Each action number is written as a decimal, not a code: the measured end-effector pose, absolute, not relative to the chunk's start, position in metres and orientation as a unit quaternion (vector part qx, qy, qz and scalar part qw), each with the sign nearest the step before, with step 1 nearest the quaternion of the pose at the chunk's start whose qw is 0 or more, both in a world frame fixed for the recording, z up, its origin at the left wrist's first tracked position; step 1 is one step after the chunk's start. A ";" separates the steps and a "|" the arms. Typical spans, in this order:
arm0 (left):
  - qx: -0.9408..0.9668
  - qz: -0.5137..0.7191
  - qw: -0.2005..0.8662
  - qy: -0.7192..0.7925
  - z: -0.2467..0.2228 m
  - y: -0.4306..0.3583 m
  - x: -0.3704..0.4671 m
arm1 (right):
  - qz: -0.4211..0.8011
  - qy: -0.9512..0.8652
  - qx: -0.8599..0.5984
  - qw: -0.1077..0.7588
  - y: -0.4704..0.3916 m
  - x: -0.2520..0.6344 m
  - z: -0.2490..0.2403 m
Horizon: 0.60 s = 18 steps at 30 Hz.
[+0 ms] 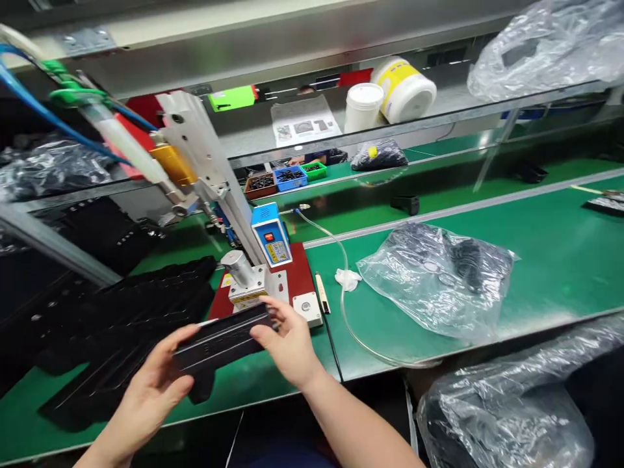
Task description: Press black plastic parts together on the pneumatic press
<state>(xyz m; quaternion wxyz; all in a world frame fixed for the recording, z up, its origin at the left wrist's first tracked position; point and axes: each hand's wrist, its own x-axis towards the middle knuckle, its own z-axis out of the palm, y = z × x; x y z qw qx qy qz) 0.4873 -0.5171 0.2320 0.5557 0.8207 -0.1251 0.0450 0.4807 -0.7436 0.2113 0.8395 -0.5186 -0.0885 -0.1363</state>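
Observation:
Between my two hands is a long black plastic part [221, 341], raised a little above the green bench and tilted up to the right. My left hand [156, 383] has its thumb and fingers around the left end. At the right end my right hand [287, 338] pinches the part, thumb on the near face. Just behind it stands a bench machine with a metal cylinder fixture [241, 270] on a dark red base [297, 270]. A white button box [307, 309] sits close to my right hand.
Black moulded trays [160, 305] cover the bench at left. A dispensing syringe [119, 140] hangs over the machine, beside a blue control box [272, 234]. A cutter knife [322, 292], a clear hose [344, 312] and a plastic bag [439, 279] lie to the right.

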 end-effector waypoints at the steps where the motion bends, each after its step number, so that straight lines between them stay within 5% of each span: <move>1: 0.821 0.039 0.551 -0.141 0.234 -0.522 0.485 | -0.127 -0.083 -0.524 0.838 -0.746 0.482 0.205; 5: 0.819 0.052 0.548 -0.159 0.241 -0.525 0.483 | -0.146 -0.073 -0.631 0.758 -0.749 0.477 0.179; 11: 0.849 0.285 0.444 -0.036 0.278 -0.452 0.566 | -0.265 -0.120 -0.831 0.475 -0.740 0.452 0.131; 14: 0.928 0.270 0.251 0.059 0.301 -0.403 0.643 | -0.301 -0.142 -0.886 0.322 -0.731 0.449 0.108; 18: 0.948 0.223 0.208 0.096 0.309 -0.355 0.744 | -0.348 -0.130 -0.911 0.180 -0.722 0.458 0.089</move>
